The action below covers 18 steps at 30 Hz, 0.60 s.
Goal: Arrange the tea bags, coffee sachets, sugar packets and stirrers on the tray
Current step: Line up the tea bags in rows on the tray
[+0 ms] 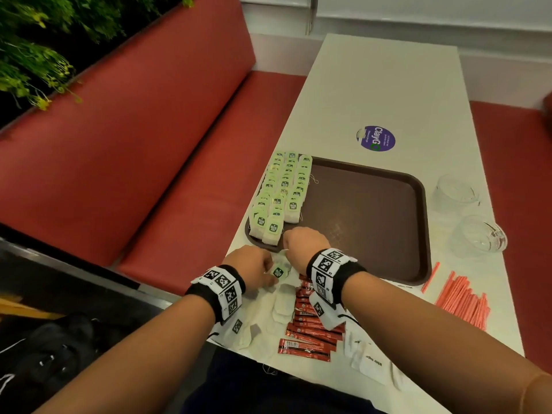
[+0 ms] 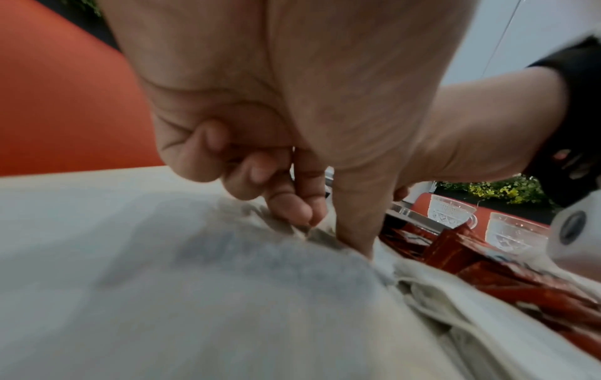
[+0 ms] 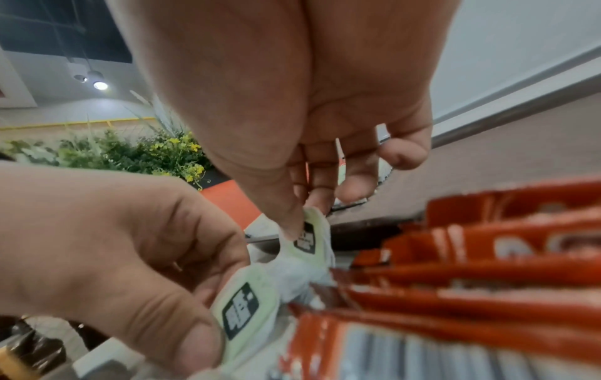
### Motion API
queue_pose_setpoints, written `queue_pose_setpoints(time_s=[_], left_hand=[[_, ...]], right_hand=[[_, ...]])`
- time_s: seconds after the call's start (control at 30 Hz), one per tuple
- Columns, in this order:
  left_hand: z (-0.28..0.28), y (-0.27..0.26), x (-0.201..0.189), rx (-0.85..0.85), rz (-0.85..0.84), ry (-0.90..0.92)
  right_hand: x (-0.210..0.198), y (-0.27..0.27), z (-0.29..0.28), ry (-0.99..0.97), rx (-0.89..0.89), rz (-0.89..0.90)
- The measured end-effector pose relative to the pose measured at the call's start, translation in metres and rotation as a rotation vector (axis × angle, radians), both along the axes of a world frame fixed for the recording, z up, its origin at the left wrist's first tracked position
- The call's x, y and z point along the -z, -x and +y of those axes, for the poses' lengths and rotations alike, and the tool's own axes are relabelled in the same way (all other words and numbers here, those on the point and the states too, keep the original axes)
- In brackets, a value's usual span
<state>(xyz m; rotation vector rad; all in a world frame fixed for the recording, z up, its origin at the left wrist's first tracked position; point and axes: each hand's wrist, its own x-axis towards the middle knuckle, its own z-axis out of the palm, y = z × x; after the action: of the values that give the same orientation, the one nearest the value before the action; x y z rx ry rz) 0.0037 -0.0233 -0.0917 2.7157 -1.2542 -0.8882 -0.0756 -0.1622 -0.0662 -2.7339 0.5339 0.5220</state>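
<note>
Three rows of tea bags point(image 1: 282, 189) with green tags fill the left side of the brown tray point(image 1: 373, 204). Both hands work just in front of the tray's near left corner. My left hand point(image 1: 263, 273) pinches a tea bag by its green tag point(image 3: 240, 308). My right hand point(image 3: 302, 218) pinches the green tag point(image 3: 307, 237) of a second tea bag between thumb and finger. Loose tea bags point(image 1: 283, 304) lie below the hands. Red coffee sachets point(image 1: 310, 327) sit beside them, white sugar packets point(image 1: 370, 361) lie at the near edge, and orange stirrers point(image 1: 463, 300) lie to the right.
Two clear glass cups point(image 1: 455, 189) point(image 1: 481, 236) stand right of the tray. A purple round sticker point(image 1: 376, 138) marks the white table point(image 1: 373, 85) beyond it. A red bench point(image 1: 134, 130) runs along the left, with plants behind it.
</note>
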Motion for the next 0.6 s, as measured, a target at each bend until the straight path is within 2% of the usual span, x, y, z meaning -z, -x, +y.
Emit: queue_pose_setpoints(time_s=[0.1,0.27,0.47,0.6], left_hand=[[0.000,-0.002,-0.003,0.019,0.050,0.068],[0.006,-0.015,-0.015,-0.016,0.135,0.297],[0.006,-0.026,-0.023,-0.083,0.139,0.468],[-0.004,-0.026,-0.032,-0.072,0.123,0.533]], right_hand=[[-0.006,0.006,-0.005,-0.094,0.047,-0.033],[-0.009,0.017,-0.019,-0.251,0.170,-0.117],[-0.013,0.032,-0.034,-0.317,0.289,-0.284],[-0.015,0.039,-0.040,-0.389,0.288,-0.379]])
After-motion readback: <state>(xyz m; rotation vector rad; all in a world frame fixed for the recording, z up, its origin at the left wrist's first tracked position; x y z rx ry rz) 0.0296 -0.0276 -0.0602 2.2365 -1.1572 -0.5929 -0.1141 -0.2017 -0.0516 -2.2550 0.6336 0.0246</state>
